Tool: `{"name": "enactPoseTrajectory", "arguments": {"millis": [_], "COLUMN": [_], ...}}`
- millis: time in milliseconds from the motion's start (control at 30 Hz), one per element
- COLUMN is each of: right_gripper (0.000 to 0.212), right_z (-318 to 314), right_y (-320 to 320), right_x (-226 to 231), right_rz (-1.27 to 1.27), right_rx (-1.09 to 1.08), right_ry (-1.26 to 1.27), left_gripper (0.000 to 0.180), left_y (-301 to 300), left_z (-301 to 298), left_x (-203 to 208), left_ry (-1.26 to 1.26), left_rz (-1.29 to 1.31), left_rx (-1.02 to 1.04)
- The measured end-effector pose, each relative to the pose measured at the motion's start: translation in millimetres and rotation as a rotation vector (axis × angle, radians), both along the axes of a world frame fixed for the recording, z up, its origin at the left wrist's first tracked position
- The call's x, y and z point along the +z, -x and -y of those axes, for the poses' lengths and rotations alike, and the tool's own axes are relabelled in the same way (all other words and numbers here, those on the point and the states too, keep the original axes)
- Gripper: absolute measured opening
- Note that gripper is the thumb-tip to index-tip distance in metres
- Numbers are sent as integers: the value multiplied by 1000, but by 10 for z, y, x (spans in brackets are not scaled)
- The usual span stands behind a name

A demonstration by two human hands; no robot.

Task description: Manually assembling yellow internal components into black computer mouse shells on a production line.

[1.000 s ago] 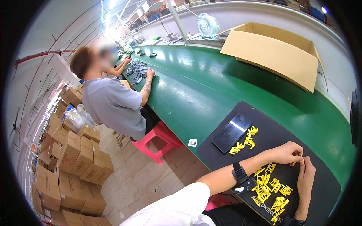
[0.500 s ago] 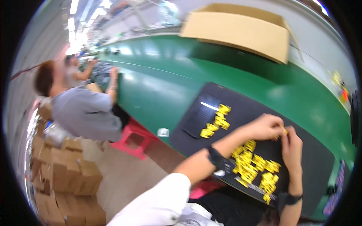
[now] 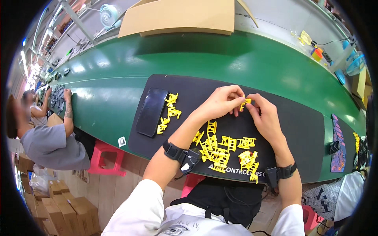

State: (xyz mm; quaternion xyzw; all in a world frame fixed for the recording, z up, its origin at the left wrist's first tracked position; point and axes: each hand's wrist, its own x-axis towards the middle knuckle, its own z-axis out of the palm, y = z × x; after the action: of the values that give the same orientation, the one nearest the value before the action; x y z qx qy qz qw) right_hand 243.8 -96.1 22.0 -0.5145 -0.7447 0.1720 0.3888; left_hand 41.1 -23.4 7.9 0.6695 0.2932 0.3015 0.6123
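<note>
A small yellow plastic part (image 3: 245, 104) is held up over the black mat (image 3: 303, 126), pinched between the fingertips of both hands. My left hand (image 3: 224, 100) grips it from the left with thumb and forefinger. On the other side, my right hand (image 3: 265, 115) closes thumb and forefinger on it; the fingers partly hide the part. Nearer me on the mat lies a loose heap of similar yellow parts (image 3: 219, 154), with a smaller cluster (image 3: 248, 159) to its right. Several more yellow parts (image 3: 173, 112) lie beside a black phone (image 3: 152, 111) on the mat's left.
An open cardboard box (image 3: 177, 20) stands at the back of the green table (image 3: 110, 98). A patterned strip (image 3: 338, 145) lies to the right. At the left a co-worker in a grey shirt (image 3: 59, 145) sits on a pink stool (image 3: 106, 159), near stacked cartons (image 3: 71, 212).
The head view has swung to the right and steadied. Both hands still hold a small yellow part between them over the mat, and their fingers show more clearly.
</note>
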Motion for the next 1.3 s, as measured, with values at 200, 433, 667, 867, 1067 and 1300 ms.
{"name": "enactPoseTrajectory", "arguments": {"millis": [200,433,667,867,1067,1300], "right_gripper": [23,23,23,27,35,35], "right_z": [34,-49,-41,-5,-18,-31], "right_y": [26,-27,-34,-40,-17,-26], "right_x": [3,-87,-38,-59,-23,-38], "right_rz": [12,-32,-69,-5,-86,-69], "right_rx": [-2,-77,-130,-102,-92,-55], "right_ry": [51,-129,-131,-95,-45,-33], "left_gripper": [20,41,36,22,23,22], "left_y": [1,48,29,-17,33,13], "left_z": [42,24,26,9,-45,-57], "left_x": [-7,79,53,-10,-86,-77], "left_ry": [1,6,-54,-46,-30,-42], "left_rz": [-16,70,-1,7,18,22], "left_rx": [14,-28,22,59,117,107]}}
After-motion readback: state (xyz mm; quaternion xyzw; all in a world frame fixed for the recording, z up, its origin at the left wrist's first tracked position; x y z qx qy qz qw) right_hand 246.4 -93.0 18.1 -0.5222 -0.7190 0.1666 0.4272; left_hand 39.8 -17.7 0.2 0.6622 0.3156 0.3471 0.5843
